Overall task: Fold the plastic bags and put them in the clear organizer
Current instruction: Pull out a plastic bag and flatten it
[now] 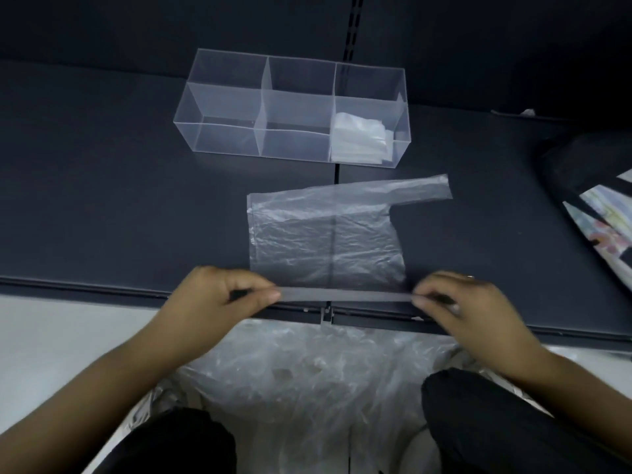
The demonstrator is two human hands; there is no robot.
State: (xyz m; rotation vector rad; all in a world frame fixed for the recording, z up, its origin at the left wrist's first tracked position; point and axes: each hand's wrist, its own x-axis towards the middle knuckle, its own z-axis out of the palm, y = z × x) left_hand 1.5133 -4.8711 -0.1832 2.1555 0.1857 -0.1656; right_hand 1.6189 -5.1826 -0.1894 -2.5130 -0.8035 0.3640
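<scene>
Right now my left hand (219,295) and right hand (458,302) each pinch one end of the near edge of the thin, translucent, crinkled plastic bag (325,241). The bag lies flat on the dark matte shelf (102,200), its far handle strip (410,189) pointing right. The main risk, I think, is a crooked fold: if one hand carries the edge further than the other, the band will skew and the bag will bunch. The film looks slippery, so a loose pinch could let it slide out, and trapped air might puff the layers apart. The clear six-compartment plastic organizer (219,97) sits beyond the bag, with white folded bags (362,138) in its front right compartment. A bulky fold may not sit neatly there.
</scene>
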